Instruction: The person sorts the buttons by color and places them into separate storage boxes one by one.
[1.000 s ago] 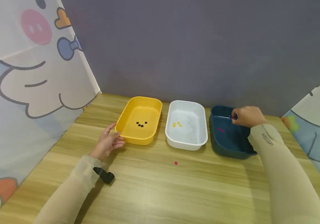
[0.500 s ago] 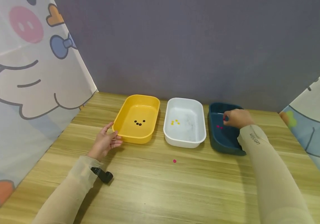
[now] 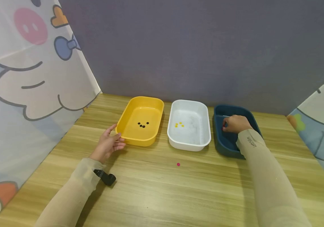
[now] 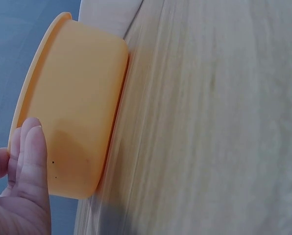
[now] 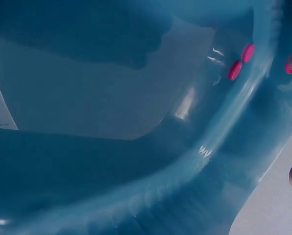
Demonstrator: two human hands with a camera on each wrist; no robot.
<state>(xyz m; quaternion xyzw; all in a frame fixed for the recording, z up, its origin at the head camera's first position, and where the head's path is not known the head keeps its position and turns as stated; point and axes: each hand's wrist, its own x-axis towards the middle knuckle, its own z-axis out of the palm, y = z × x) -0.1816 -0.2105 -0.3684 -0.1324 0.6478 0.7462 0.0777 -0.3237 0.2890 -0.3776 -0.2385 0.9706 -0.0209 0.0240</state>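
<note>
My right hand (image 3: 236, 124) is down inside the dark blue tray (image 3: 219, 143), pinching a small pink disc (image 5: 288, 68) between its fingertips. Two more pink discs (image 5: 241, 62) lie on that tray's floor in the right wrist view; the hand covers them in the head view. At the near left corner of the yellow tray (image 3: 137, 141), my left hand (image 3: 108, 145) holds the rim, its fingers against the outer wall (image 4: 82, 98). Several black discs (image 3: 142, 125) lie in the yellow tray. One pink disc (image 3: 178, 164) is on the wooden table.
Between the other two trays stands a white tray (image 3: 188, 147) with several yellow discs (image 3: 179, 125) in it. A grey wall panel (image 3: 179, 50) rises close behind the row. Cartoon-printed sheets (image 3: 37, 94) flank the table (image 3: 156, 192).
My right hand has moved left and lower into the dark blue tray, still pinching the pink disc. The left hand stays at the yellow tray; the head view shifted slightly.
</note>
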